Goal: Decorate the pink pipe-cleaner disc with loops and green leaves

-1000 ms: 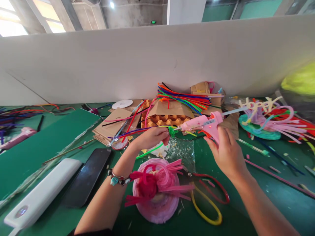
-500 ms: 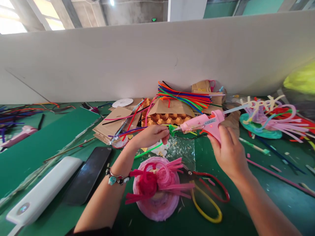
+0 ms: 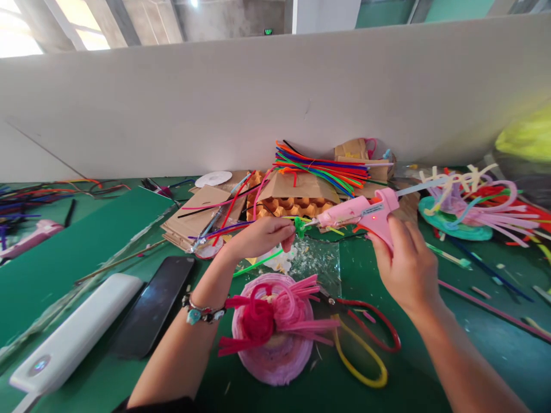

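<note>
R hand [image 3: 404, 267] grips pink glue gun [image 3: 359, 215], nozzle touching small green piece [image 3: 300, 226] pinched by L hand [image 3: 262, 236], both above green surface [image 3: 86, 246], behind pink pipe-cleaner disc [image 3: 275, 330].

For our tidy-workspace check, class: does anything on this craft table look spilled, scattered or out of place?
Yes. Pale scraps lie spilled over a clear sheet just beyond the pink pompom, under the glue gun in the right hand. Cut stem bits litter the table on the right.
</note>
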`<state>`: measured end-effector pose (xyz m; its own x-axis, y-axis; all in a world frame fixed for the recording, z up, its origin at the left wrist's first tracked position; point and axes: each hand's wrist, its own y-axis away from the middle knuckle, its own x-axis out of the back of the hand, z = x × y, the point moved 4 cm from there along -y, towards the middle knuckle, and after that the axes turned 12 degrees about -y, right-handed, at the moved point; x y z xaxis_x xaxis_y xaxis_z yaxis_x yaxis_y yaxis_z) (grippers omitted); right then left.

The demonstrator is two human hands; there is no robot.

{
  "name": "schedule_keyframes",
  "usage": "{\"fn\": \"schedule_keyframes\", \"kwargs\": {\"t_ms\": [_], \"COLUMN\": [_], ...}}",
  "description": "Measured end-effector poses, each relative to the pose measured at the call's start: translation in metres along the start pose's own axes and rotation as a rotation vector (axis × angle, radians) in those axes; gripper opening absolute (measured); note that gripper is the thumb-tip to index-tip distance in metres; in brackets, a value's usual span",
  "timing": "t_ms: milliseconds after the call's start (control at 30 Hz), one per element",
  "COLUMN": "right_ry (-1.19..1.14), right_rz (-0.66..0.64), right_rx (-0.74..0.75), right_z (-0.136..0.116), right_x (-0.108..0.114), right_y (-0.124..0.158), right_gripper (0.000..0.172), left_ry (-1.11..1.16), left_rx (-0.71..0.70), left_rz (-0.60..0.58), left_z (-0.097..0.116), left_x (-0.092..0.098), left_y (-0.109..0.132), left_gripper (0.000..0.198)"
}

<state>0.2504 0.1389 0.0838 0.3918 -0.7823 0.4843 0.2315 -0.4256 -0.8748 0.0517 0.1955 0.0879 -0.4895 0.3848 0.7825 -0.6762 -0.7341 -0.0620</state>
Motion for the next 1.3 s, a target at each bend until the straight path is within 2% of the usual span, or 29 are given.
{"fn": "schedule_keyframes", "kwargs": {"t_ms": [167,467,700,1300], "right_ry": [-0.026,-0.065,-0.074,-0.046], "right_rz": [-0.006,-0.005,-0.035,-0.044], "right_rx": [0.012,0.005,0.038,-0.010], "right_z": [-0.0002,0.0006,-0.0007,0.0008], "right_x": [-0.0002,0.0001,-0.0004,-0.0004], "right_y": [-0.0003,0.0010,0.0012,0.0007], "right_gripper": [0.027,0.039,0.034,0.029], "left_ry": [-0.005,-0.019,-0.037,-0.071], "left_rx": [-0.007,0.018,-0.014,-0.035], "left_rz": [-0.002,-0.008,0.001,-0.025], "left_z": [0.0011,0.0001,-0.0020,-0.0038], "left_x": [0.0003,0.0008,0.0003,-0.0007], "left_y": [0.0001,0.0007,-0.0007,-0.0006], "left_gripper": [0.032,0.032,0.032,0.032]}}
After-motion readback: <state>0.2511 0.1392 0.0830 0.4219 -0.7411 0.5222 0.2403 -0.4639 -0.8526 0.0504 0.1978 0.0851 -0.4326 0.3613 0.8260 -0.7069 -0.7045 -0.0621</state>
